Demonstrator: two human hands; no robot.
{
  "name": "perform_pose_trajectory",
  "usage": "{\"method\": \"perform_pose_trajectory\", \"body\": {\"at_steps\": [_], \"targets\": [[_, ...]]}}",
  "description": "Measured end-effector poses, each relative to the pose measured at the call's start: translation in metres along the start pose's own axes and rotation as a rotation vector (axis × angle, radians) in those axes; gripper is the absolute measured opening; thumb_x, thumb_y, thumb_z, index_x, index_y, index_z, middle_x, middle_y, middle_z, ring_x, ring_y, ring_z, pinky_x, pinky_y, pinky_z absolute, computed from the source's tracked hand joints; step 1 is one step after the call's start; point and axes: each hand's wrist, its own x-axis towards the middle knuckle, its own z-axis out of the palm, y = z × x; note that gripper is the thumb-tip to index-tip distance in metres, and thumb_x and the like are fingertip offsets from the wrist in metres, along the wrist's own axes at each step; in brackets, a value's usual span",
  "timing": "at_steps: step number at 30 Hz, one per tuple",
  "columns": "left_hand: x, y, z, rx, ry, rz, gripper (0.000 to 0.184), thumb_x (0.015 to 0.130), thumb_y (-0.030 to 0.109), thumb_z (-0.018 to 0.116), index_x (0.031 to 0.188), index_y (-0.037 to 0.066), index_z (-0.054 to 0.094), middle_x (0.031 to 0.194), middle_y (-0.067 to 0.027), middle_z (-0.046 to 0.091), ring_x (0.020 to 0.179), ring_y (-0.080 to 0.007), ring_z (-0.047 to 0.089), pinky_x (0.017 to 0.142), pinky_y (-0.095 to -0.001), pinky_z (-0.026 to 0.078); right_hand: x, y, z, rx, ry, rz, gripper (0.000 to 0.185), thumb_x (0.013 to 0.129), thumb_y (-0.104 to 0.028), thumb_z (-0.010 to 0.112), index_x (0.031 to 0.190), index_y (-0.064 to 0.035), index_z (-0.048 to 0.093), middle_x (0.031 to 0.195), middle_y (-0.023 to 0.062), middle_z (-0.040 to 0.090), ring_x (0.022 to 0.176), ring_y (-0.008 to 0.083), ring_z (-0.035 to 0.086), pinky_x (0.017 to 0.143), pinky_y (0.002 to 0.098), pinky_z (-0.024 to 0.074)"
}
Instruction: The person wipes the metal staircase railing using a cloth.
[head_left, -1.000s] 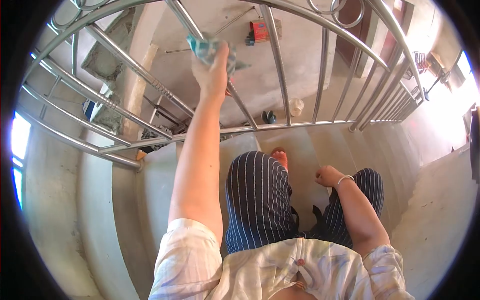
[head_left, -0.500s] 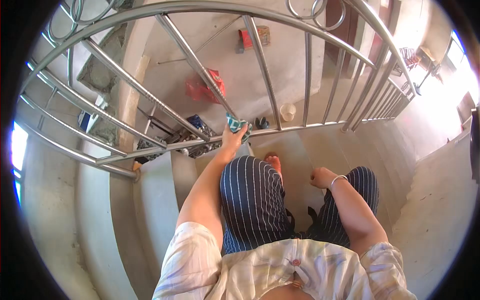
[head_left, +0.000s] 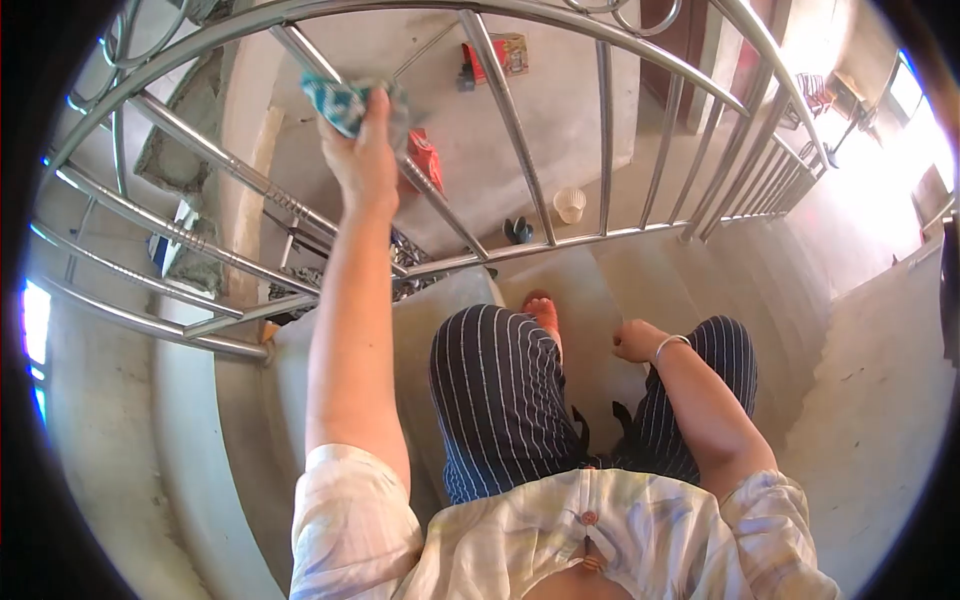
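My left hand (head_left: 362, 168) is stretched out and closed on a green-and-white checked cloth (head_left: 342, 108). The cloth is wrapped against a slanted metal baluster (head_left: 445, 208), near its upper part, just below the curved top handrail (head_left: 390, 14). Slight blur softens the edges of the cloth. By my right knee, my right hand (head_left: 640, 342) is curled into a fist, with nothing visible in it. A bracelet (head_left: 673, 343) circles that wrist.
Concrete stairs (head_left: 490, 290) curve down on both sides of me, along the metal railing. Through the bars I see a red bag (head_left: 424, 160), a pale basket (head_left: 570, 205), dark slippers (head_left: 518, 231) and a box (head_left: 514, 54) on the floor below. A rough wall (head_left: 870, 340) stands at right.
My left hand and the cloth have slid up the baluster, from its foot to near the top rail, and the arm has straightened. My right fist stays by the knee.
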Motion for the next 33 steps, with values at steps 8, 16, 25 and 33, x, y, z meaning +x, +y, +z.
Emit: {"method": "perform_pose_trajectory", "body": {"at_steps": [8, 16, 25, 33], "targets": [[-0.111, -0.146, -0.061, 0.768, -0.203, -0.234, 0.039, 0.074, 0.024, 0.063, 0.101, 0.000, 0.048, 0.078, -0.0059, 0.057, 0.073, -0.0189, 0.055, 0.065, -0.0346, 0.045, -0.013, -0.012, -0.018, -0.030, -0.014, 0.008, 0.023, 0.071, -0.022, 0.054, 0.084, -0.0045, 0.061, 0.087, 0.0145, 0.059, 0.088, 0.0300, 0.055, 0.077, 0.0389, 0.0441], [-0.077, -0.048, 0.009, -0.072, -0.271, -0.680, 0.016, 0.078, 0.016, 0.057, 0.091, 0.007, 0.053, 0.080, -0.0024, 0.057, 0.069, -0.0106, 0.054, 0.061, -0.0268, 0.045, -0.020, -0.013, -0.018, 0.015, 0.000, 0.041, 0.023, 0.072, -0.022, 0.053, 0.084, -0.0042, 0.061, 0.089, 0.0144, 0.058, 0.090, 0.0297, 0.054, 0.076, 0.0387, 0.0446], [0.002, -0.035, 0.103, 0.071, -0.131, -0.036, 0.021, 0.069, 0.011, 0.066, 0.086, 0.006, 0.054, 0.079, -0.0010, 0.057, 0.067, -0.0110, 0.053, 0.059, -0.0249, 0.042, -0.004, -0.005, -0.010, 0.074, -0.020, 0.067, 0.022, 0.067, -0.014, 0.050, 0.084, -0.0052, 0.061, 0.091, 0.0144, 0.059, 0.085, 0.0299, 0.056, 0.074, 0.0382, 0.0450], [-0.079, -0.137, 0.067, 0.222, -0.313, -0.575, 0.028, 0.065, 0.018, 0.069, 0.087, 0.005, 0.056, 0.080, -0.0035, 0.060, 0.071, -0.0141, 0.056, 0.063, -0.0278, 0.044, -0.003, -0.001, -0.013, 0.015, -0.041, 0.058, 0.026, 0.069, -0.016, 0.049, 0.089, -0.0047, 0.059, 0.092, 0.0157, 0.058, 0.087, 0.0320, 0.055, 0.076, 0.0393, 0.0442]]}}
